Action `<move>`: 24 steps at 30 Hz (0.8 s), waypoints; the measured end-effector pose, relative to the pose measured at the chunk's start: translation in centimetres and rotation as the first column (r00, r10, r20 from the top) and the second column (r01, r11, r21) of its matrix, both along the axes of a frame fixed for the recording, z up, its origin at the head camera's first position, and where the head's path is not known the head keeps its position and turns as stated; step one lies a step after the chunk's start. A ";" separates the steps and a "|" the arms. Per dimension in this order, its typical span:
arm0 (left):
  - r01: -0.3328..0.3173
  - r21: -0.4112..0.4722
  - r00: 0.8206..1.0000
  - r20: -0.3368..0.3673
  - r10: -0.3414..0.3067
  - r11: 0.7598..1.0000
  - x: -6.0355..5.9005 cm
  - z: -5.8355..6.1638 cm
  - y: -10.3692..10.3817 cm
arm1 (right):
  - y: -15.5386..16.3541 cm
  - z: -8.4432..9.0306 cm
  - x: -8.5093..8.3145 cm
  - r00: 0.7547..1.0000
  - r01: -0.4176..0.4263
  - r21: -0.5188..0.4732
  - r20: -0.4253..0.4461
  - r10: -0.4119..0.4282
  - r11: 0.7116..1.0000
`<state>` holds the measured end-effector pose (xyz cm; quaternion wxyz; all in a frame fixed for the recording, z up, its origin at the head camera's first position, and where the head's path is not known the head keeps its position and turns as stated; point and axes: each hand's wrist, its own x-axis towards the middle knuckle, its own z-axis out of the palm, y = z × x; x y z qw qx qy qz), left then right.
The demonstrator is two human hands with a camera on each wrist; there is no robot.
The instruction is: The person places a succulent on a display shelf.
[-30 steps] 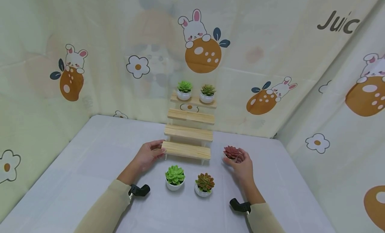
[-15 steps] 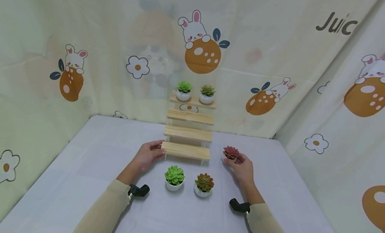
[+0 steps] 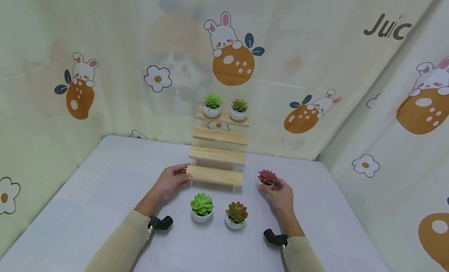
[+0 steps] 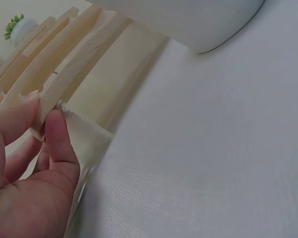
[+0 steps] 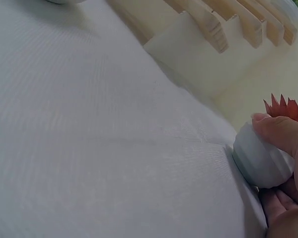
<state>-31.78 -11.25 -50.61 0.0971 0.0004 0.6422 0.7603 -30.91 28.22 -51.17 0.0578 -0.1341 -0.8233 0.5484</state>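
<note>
Left hand (image 3: 170, 182) on the wooden stand (image 3: 217, 155), right hand (image 3: 281, 196) on the red succulent (image 3: 267, 176)

So the left hand is pinching the left end of the bottom shelf (image 3: 215, 175). Next along, a bright green succulent (image 3: 202, 205) and then a rusty-brown succulent (image 3: 236, 213) sit in front of the stand. Off to its right, the red succulent's white pot (image 5: 260, 158) is tucked between the right hand's thumb and fingers, leaves poking above the grip. Can't tell if its base touches the table (image 3: 196, 250).

Gap btwn rack (image 3: 217, 155) & red plant (image 3: 267, 177), grn plant (image 3: 202, 205) blocks front.
</note>
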 end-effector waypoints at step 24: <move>0.011 0.011 1.000 -0.001 -0.011 1.000 0.2 0.1 -0.3 | -0.6 0.2 0.2 1.000 0.019 0.073 -0.007 -0.018 0.997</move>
